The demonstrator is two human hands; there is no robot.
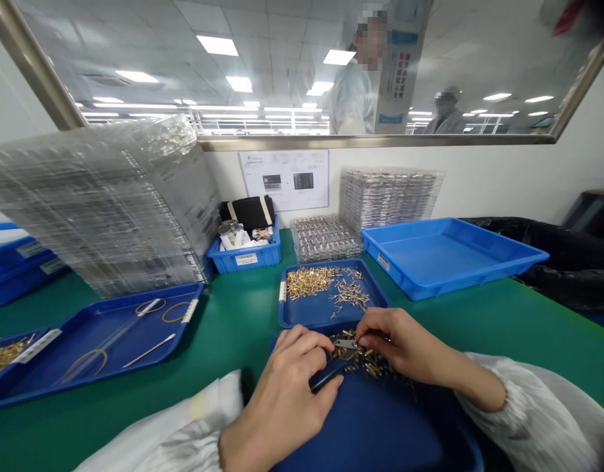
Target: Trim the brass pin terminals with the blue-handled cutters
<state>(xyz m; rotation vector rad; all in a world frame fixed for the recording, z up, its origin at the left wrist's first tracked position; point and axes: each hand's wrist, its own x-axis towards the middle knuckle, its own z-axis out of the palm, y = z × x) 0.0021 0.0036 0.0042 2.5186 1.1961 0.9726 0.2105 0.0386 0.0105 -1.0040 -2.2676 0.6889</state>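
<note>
My left hand is closed around the dark handle of a small metal-jawed tool that looks like pliers or cutters. Its jaws point to the right, over a dark blue tray with small gold-coloured metal pins at its far end. At the tool's tip, the thumb and forefinger of my right hand are pinched together; what they hold is too small to make out. Just behind stands a second blue tray with a heap of gold pins and a looser group of paler ones.
A blue tray with rubber bands and a cotton swab lies left. Behind are stacked clear plastic trays, a blue bin of supplies and more clear trays. A bright blue tray stands right, near a black bag.
</note>
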